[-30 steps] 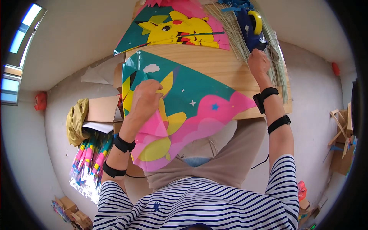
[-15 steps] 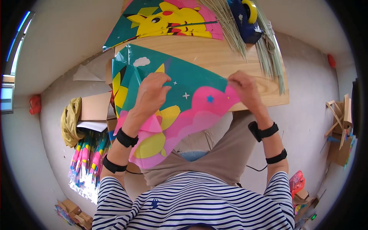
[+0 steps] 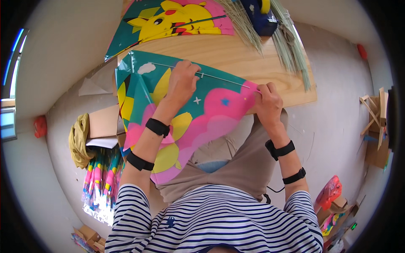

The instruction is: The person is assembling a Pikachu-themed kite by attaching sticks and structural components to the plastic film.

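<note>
A thin plastic kite sheet [image 3: 216,111], green and pink with yellow cartoon shapes, is spread over the near edge of the wooden table and hangs onto my lap. Along its upper edge lies a slim pale stick [image 3: 225,80]. My left hand [image 3: 182,82] is closed on this stick partway along, fingertips pinched above the green film. At the sheet's pink right corner, near the stick's end, my right hand [image 3: 270,101] pinches the film between thumb and fingers. Whether the stick's tip is also in that pinch is hidden.
More printed kite sheets [image 3: 181,23] lie at the table's far left. Bundles of thin sticks [image 3: 291,57] and a dark blue tape dispenser [image 3: 260,21] sit at the far right. Left of the table are a cardboard box [image 3: 103,122], an olive cloth [image 3: 80,141] and wrapped colourful packs [image 3: 101,177].
A thin stick now shows along the sheet's upper edge. My left hand has moved right and away from me onto it; my right hand has come slightly nearer, still at the pink corner.
</note>
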A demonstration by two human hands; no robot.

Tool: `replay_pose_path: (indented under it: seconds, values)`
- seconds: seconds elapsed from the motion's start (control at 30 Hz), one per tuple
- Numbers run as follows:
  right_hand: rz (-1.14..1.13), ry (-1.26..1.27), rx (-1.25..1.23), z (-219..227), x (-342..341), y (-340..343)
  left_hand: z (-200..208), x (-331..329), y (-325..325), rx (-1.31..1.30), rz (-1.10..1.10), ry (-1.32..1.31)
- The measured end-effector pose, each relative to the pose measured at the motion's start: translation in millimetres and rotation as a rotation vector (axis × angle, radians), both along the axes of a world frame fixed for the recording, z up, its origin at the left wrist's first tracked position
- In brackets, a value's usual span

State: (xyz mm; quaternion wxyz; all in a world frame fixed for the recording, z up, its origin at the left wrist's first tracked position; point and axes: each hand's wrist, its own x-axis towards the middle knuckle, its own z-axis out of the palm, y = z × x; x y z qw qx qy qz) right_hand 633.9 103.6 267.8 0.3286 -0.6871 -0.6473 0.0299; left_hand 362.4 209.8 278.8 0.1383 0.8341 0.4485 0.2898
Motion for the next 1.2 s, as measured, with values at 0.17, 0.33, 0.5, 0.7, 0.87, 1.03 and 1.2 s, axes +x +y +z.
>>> replay_pose_path:
  seconds: [0.17,0.33,0.5,0.7,0.87,1.03,1.2]
  values:
    - [-0.156,0.103,-0.059,-8.0,23.4,-21.1,-9.2,7.2,5.6,-0.063,-0.02,-0.005]
    - [-0.255,0.183,-0.074,-13.4,19.6,-23.3,-3.2,11.5,6.3,-0.169,0.01,0.012]
    - [-0.286,0.229,-0.102,-14.6,19.6,-23.0,-0.1,14.2,8.5,-0.143,-0.006,0.028]
    - [-0.285,0.271,-0.116,-13.3,20.5,-22.6,-1.5,23.9,11.5,-0.179,-0.039,0.035]
    - [-0.28,0.296,-0.101,-13.1,24.2,-23.0,-1.3,25.0,12.2,-0.158,-0.052,0.095]
    - [-0.16,-0.024,0.061,-2.2,16.9,-33.8,-1.3,24.3,11.3,-0.109,-0.056,0.147]
    - [0.077,-0.154,-0.032,3.6,-23.7,-55.0,0.7,26.0,10.6,-0.059,-0.09,0.188]
